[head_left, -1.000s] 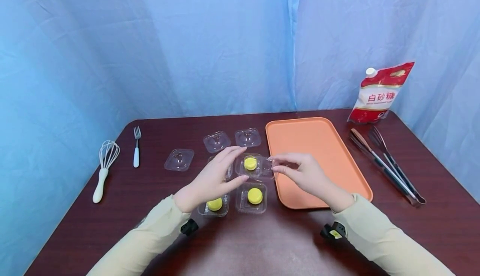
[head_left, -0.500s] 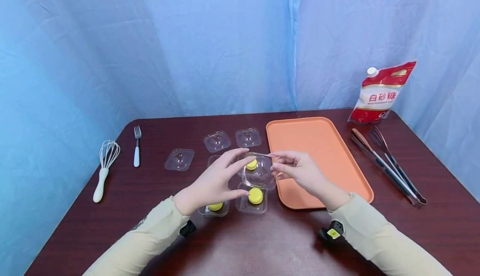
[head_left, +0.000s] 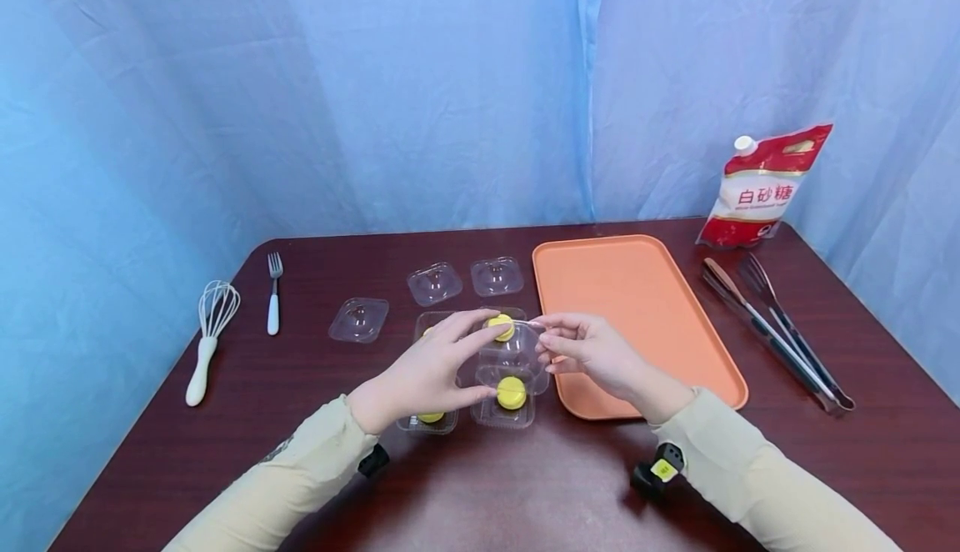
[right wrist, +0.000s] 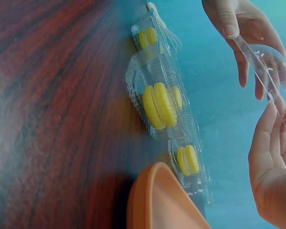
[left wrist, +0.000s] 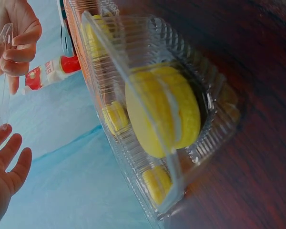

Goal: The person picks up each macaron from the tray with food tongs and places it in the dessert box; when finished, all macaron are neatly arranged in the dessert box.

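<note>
A clear domed plastic lid (right wrist: 269, 59) is held up between both hands, over the yellow macarons. My right hand (head_left: 592, 352) pinches its right edge with thumb and fingers. My left hand (head_left: 431, 360) spans its left side, the thumb at the near corner and fingertips at the far one. Below are several clear plastic trays, each with a yellow macaron. One macaron (head_left: 512, 393) lies in the front right tray (head_left: 504, 420), another macaron (head_left: 500, 326) behind it. The left macarons are partly hidden by my left hand; a macaron (left wrist: 164, 109) shows large in the left wrist view.
Three more clear lids lie behind and left, one lid (head_left: 358, 319) apart from the others. An orange serving tray (head_left: 630, 285) is at right. Tongs (head_left: 772, 335) and a sugar bag (head_left: 761, 189) stand beyond it. A whisk (head_left: 202, 352) and a fork (head_left: 273, 293) lie far left.
The right hand has lifted the lid from beside the back right tray and turned it toward the left hand. My left thumb and fingers have come to its edges.
</note>
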Tool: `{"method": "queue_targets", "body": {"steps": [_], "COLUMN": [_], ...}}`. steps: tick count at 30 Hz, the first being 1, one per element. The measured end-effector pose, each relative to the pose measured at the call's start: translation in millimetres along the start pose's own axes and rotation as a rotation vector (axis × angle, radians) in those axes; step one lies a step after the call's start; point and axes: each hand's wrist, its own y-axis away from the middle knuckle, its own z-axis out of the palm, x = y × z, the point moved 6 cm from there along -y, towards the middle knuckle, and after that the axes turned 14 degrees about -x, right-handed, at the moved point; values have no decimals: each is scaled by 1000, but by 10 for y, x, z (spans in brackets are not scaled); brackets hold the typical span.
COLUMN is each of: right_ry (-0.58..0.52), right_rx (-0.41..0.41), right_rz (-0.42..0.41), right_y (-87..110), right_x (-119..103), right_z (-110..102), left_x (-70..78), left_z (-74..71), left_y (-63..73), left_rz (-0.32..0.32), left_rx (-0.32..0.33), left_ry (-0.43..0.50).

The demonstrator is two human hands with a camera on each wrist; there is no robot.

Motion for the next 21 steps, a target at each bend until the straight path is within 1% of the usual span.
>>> {"method": "queue_targets", "body": {"steps": [2,4,8,10,13,17,21], "right_ry": [26,92,314,424,609,857,1023], "right_rx": [4,17,66,74,69,59,48], "right_rz": [3,3,-21,-55,-105,-130,-152], "right_y": [2,13,59,86,120,145,139], "right_x": [4,-5,-56,-97,-161,-213,-239], "right_z": [-2,-8,-30,-21,21,119,232], "left_x": [-5,-13,-41,-52,-64,-66,-53], "left_z": [7,11,14,19,36,56,63], "left_y": [3,9,29,42,64,80,76], "left_rz": [-3,-8,-32,-44,-70,-93,-82], "left_rx": [-2,-4,-19,-29,-55,-77,-72], "left_ry": [6,13,33,40,55,82,107]}}
